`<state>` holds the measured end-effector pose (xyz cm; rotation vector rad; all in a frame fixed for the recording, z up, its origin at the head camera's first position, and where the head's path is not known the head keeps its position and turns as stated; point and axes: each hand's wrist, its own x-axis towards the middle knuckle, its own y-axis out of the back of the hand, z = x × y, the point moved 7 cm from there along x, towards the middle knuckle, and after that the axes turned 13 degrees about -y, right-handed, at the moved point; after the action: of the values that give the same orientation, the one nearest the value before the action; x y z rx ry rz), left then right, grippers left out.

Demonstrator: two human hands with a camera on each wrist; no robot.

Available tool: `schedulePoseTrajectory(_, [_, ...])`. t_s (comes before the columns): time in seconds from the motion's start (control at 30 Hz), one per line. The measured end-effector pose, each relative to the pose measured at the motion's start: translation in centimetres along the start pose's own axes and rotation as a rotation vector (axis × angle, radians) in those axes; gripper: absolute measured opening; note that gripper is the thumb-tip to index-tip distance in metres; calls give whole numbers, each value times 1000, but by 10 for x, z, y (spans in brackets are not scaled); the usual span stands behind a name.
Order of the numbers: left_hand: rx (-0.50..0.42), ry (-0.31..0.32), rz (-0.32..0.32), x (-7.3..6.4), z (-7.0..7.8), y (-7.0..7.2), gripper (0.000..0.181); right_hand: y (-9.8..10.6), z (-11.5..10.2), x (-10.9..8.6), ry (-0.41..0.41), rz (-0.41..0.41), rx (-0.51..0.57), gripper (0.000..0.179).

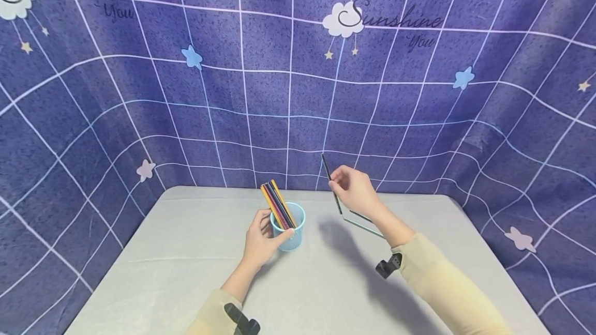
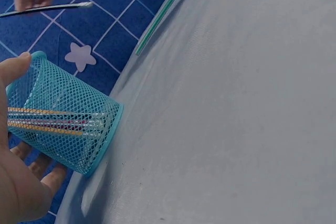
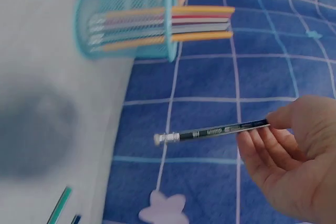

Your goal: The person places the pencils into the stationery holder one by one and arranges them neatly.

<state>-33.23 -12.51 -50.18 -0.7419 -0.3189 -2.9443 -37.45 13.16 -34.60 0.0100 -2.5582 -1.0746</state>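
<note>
My left hand grips a light blue mesh pencil cup, thumb on the near side and fingers around the left. Several pencils, yellow, red and dark, lean left inside it; through the mesh their eraser ends show at the bottom. To the cup's right, above the table, my right hand pinches a black pencil between thumb and fingers, its eraser end pointing down. Beneath the right forearm lie a green pencil and a dark pencil, partly hidden by the arm.
A pale grey cloth covers the table. Behind and at both sides hangs a blue curtain with a white grid, stars and clouds. Each wrist carries a black camera mount, one of them the right mount.
</note>
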Motion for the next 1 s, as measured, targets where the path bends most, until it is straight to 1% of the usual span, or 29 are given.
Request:
schedulePoseTrajectory(0.1, [-1, 0, 2, 0, -1, 0, 69, -2, -13, -1, 9, -34, 90, 7])
schedulePoseTrajectory(0.3, [-3, 1, 0, 0, -3, -1, 70, -14, -36, -5, 78, -128, 258, 9])
schedulePoseTrajectory(0.4, [-3, -2, 3, 0, -4, -1, 69, -21, -47, -6, 113, -157, 312, 9])
schedulePoseTrajectory(0.47, [-2, -7, 3, 1, -4, -1, 69, -26, -53, -7, 129, -167, 330, 9])
schedulePoseTrajectory(0.57, [-5, -12, 7, 1, -3, 0, 69, -36, -60, -7, 142, -184, 326, 9])
schedulePoseTrajectory(0.7, [-8, -9, 9, 1, -2, -1, 68, -51, -65, -9, 143, -212, 284, 8])
schedulePoseTrajectory(0.83, [-10, -3, 7, 1, -1, -2, 68, -68, -63, -9, 145, -233, 218, 7])
schedulePoseTrajectory(1.0, [-16, -2, 1, 1, -1, -1, 68, -85, -59, -8, 153, -220, 126, 8])
